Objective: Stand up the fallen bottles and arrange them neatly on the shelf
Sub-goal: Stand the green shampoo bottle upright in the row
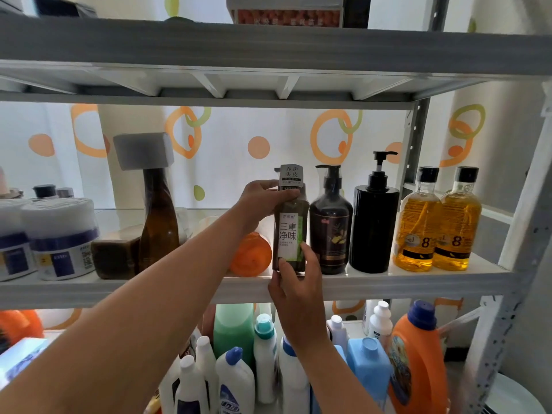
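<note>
The brown shampoo bottle is upright on the middle shelf, just beside a dark pump bottle. The left hand curls its fingers round the neck, and the right hand pinches the base. An orange bottle lies toppled alongside.

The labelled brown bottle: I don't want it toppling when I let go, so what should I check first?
1. Labelled brown bottle upright: ok.
2. Its base flat on the shelf: cannot tell, the right hand covers it.
3. Left hand grips its neck for support: ok.
4. Lined up beside the dark pump bottle: ok.
5. Orange bottle to its left stood up: not ok, it lies on its side.
</note>
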Action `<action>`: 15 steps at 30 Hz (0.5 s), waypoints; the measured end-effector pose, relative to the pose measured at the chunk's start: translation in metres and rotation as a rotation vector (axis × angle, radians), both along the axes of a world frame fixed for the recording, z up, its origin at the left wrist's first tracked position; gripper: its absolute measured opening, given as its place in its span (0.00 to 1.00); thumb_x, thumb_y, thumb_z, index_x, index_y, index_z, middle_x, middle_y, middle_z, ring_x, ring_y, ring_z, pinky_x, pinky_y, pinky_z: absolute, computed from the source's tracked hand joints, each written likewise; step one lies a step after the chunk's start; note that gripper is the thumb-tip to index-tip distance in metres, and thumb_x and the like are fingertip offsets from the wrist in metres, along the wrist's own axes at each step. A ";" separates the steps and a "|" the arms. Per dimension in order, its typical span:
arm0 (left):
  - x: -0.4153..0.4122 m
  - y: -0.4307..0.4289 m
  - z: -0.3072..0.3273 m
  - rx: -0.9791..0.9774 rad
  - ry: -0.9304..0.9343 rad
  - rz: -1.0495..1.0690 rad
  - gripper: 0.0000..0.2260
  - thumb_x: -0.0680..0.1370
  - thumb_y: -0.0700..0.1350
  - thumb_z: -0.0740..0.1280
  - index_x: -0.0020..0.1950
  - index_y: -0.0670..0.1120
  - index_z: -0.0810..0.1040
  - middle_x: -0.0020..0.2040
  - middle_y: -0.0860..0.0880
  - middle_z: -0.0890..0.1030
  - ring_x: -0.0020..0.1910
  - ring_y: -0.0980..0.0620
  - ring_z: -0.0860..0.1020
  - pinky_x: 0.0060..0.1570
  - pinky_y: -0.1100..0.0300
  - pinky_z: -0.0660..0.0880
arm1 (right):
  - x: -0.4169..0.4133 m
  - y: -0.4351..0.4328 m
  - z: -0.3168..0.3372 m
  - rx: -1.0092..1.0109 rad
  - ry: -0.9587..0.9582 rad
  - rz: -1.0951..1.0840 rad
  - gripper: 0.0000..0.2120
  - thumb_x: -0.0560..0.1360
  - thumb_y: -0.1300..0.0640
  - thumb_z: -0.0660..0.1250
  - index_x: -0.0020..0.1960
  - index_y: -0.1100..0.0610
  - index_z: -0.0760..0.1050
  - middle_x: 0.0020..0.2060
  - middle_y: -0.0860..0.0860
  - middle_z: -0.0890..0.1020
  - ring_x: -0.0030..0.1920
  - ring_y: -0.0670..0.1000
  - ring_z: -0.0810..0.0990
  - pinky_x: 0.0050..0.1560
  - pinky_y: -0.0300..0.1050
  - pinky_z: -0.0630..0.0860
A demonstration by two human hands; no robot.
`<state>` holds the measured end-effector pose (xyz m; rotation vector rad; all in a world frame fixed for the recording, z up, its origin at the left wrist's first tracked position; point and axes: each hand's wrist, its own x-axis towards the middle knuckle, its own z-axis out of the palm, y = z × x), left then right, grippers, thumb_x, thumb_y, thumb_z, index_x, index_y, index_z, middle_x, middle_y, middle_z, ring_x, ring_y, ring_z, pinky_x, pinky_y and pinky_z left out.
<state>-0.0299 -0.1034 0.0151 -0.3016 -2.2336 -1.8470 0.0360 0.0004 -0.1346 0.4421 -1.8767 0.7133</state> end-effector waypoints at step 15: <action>0.024 -0.009 0.002 -0.288 0.169 -0.047 0.28 0.68 0.49 0.76 0.64 0.50 0.68 0.54 0.53 0.78 0.53 0.57 0.76 0.50 0.59 0.75 | 0.003 -0.007 0.007 -0.241 -0.148 0.003 0.07 0.72 0.62 0.69 0.48 0.61 0.75 0.53 0.60 0.76 0.51 0.57 0.77 0.52 0.49 0.79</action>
